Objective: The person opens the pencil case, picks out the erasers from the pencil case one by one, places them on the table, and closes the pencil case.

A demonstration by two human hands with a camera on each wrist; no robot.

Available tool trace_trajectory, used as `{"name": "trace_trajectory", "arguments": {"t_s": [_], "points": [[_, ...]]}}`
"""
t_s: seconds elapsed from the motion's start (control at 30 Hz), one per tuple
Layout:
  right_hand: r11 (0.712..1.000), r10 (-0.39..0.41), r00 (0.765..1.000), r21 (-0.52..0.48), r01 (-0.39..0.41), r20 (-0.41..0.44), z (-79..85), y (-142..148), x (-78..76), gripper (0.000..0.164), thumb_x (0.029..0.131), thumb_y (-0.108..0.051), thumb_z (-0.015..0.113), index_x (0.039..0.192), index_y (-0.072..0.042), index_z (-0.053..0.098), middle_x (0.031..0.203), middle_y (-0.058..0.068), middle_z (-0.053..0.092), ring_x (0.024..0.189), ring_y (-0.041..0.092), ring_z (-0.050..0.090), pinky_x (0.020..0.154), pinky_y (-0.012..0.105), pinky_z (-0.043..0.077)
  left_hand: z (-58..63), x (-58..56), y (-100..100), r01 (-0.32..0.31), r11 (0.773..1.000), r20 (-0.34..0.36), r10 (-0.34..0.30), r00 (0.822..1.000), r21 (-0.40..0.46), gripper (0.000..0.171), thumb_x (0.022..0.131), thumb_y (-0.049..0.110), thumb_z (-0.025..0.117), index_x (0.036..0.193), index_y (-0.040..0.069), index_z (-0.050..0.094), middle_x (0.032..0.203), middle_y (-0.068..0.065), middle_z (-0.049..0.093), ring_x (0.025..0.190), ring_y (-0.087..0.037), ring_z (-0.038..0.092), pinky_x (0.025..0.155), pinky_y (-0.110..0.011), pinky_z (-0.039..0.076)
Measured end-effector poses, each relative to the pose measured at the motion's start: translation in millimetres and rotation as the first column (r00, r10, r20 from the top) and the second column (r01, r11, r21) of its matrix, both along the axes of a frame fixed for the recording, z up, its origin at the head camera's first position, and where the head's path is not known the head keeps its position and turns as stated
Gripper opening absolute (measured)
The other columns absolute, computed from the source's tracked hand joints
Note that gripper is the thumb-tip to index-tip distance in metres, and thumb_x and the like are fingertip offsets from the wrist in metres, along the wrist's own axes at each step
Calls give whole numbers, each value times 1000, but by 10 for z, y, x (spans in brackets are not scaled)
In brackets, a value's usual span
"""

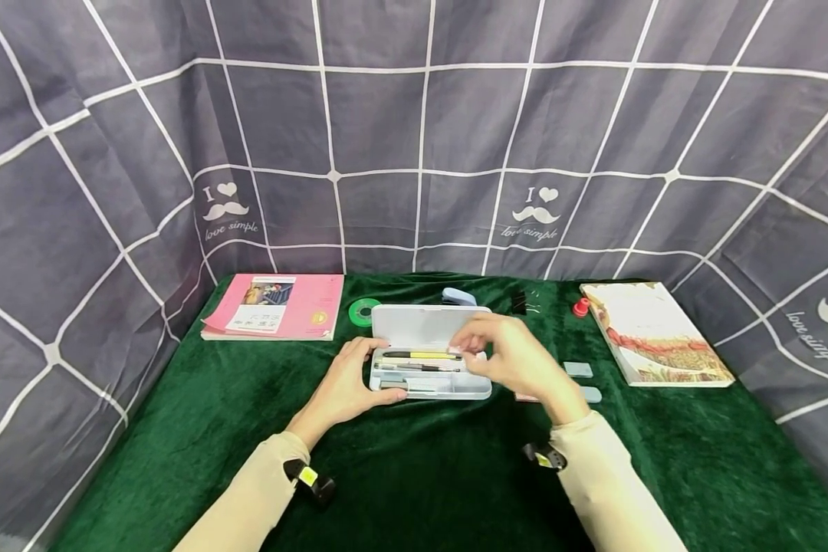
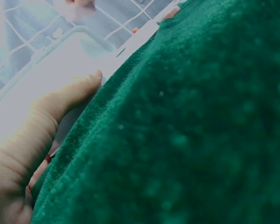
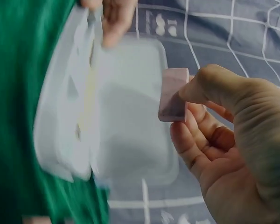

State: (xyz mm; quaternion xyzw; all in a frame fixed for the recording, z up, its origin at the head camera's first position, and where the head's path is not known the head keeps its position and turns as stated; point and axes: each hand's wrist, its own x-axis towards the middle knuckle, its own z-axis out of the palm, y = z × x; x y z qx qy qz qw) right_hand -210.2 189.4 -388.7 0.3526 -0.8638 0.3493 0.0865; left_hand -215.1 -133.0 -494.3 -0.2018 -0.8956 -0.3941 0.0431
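The left forearm [image 1: 248, 491] and the right forearm [image 1: 614, 483], both sleeved, are stretched from the near side toward the far, angled inward. The left hand [image 1: 348, 383] is placed at left, its thumb [image 1: 389, 395] pointed rightward on the near side, its fingers [image 1: 367, 345] spread apart from it, farther off. The right hand [image 1: 514, 356] is turned leftward, thumb and fingers [image 3: 189, 142] curled into a pinch.

The right hand [image 1: 514, 349] partly hides the pencil case [image 1: 414, 326] — the head view's bottom edge cuts both sleeves [image 1: 251, 491].
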Motion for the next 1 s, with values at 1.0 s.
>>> {"name": "trace_trajectory", "arguments": {"t_s": [1.0], "points": [[976,-195,976,116,184,95,-584,1780,1012,44,84,7,92,98,-30,73,96,-14,71,82,4,65,69,26,56,-6,11,2,-1,1000,6,1,1000,1,88,79,59,100,147,18,62,148,-4,61,134,-28,58,114,-53,54]]}}
